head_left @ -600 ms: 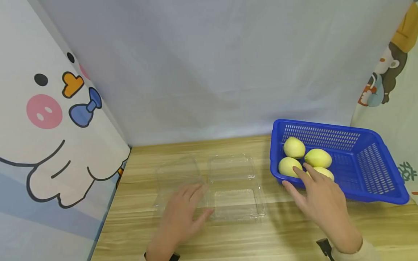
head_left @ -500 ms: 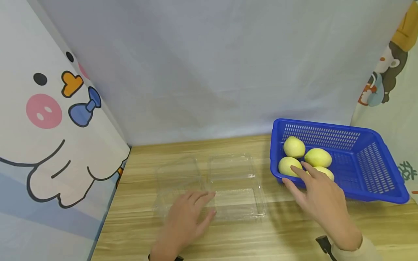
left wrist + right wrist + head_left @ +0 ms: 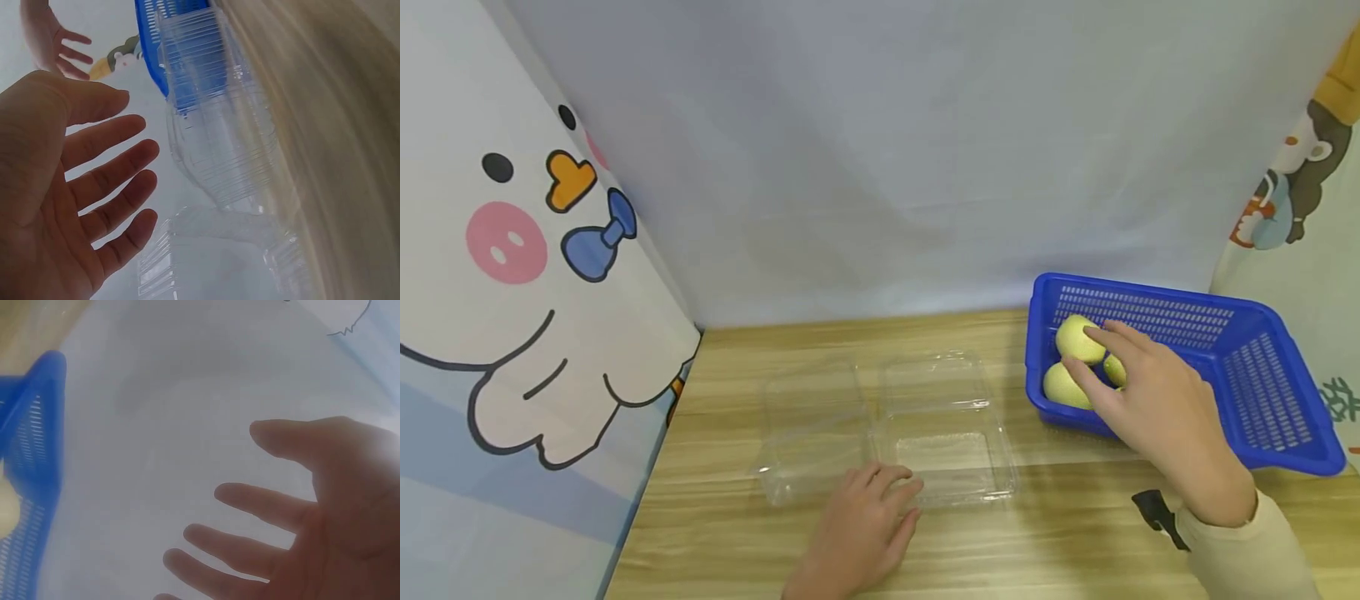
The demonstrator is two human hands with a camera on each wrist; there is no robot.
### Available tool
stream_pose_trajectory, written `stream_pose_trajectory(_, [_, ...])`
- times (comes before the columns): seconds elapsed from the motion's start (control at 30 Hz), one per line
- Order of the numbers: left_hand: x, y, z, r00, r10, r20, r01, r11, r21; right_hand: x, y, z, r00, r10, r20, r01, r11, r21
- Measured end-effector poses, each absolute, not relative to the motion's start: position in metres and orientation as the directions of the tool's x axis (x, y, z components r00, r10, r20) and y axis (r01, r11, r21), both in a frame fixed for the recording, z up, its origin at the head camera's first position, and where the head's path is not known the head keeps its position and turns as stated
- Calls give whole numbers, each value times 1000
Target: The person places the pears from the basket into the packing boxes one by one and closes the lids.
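Two clear plastic boxes, a left box [image 3: 812, 417] and a right box [image 3: 943, 454], lie side by side on the wooden table. My left hand [image 3: 861, 533] is at their near edge, fingers relaxed and holding nothing; the left wrist view shows its fingers spread beside the clear plastic. To the right, a blue basket [image 3: 1262, 400] holds several pale yellow round fruits [image 3: 1067, 385]. Above the basket hovers my right hand [image 3: 1172, 417], thumb and fingers apart, partly hiding the fruits. In the right wrist view its fingers [image 3: 244, 550] are spread with nothing between them.
A pale curtain [image 3: 865, 167] stands behind the wooden table [image 3: 737, 533], with a cartoon-printed panel [image 3: 490, 333] on the left. A black strap end [image 3: 1153, 508] hangs by the right sleeve [image 3: 1247, 550].
My right hand has risen and moved farther over the basket, covering more of the fruits. My left hand has drawn back toward the near side and slightly right, uncovering the left box.
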State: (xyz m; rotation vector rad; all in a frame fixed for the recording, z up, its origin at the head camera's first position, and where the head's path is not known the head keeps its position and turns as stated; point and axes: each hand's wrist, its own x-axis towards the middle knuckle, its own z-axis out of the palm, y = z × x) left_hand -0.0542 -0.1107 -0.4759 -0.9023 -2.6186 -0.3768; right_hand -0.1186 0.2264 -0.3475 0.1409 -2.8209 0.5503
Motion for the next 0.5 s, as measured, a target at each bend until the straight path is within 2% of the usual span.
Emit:
stream_pose_trajectory(0.27, [-55,-111,-484,-744,549,380,637,754,159,-143,245,-315,-985,-69,156,-119,935,-335])
stream_pose_trajectory(0.5, [-53,-112,-488,-737,551,392,645,747,162,-156,256,-292,-995,-39,90,-66,946,-317])
